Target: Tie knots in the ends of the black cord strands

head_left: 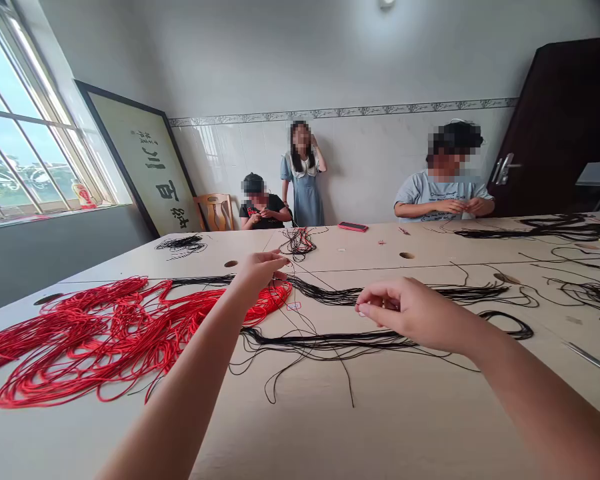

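My left hand [260, 275] reaches out over a large loose heap of red cord [95, 340], its fingertips just past the heap's far end. Thin black strands rise to those fingertips. My right hand [405, 313] hangs above a long bundle of black cord [330, 340], thumb and fingers pinched together. Whatever lies in that pinch is hidden or too fine to see. Another black bundle [395, 292] stretches across the pale table [380, 427] between my hands and the far side. Neither hand touches the red heap.
A small red-and-black tangle [299, 241] and a red phone [353, 227] lie near the far edge. Beyond it, a seated person [443, 200] works with both hands, another sits [263, 210], and a third stands [305, 187]. A metal rod [593, 360] lies at the right.
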